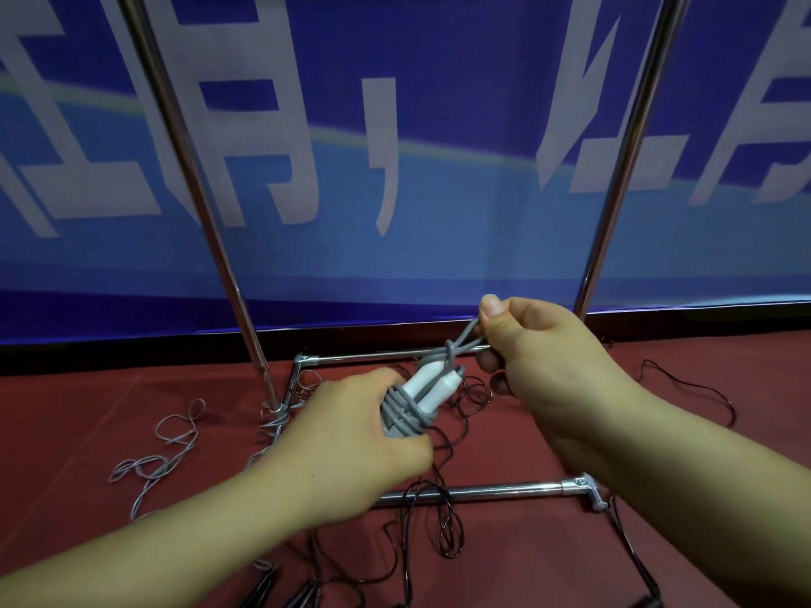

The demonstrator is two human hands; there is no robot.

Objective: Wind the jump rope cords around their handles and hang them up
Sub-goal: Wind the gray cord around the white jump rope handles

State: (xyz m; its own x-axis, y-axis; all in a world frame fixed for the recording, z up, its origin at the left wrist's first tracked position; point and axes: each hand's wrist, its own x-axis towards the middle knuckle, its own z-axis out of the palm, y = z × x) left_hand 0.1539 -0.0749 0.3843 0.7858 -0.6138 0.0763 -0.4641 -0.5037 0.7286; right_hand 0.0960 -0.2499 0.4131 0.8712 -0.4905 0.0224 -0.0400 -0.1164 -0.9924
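My left hand (351,441) grips a pair of white jump rope handles (432,386) held side by side, with grey cord (406,416) wound several times around them. A knot sits just above the handle tips. My right hand (540,344) pinches the grey cord loop (467,337) that comes out of that knot, thumb on top, and holds it taut up and to the right. The lower ends of the handles are hidden inside my left fist.
A chrome rack stands ahead with two upright poles (206,221) (623,168) and floor bars (482,491). A loose grey rope (171,445) lies on the red floor at left. Thin black cords (447,533) tangle under my hands. Dark handles (263,585) lie at the bottom edge. A blue banner (395,239) hangs behind.
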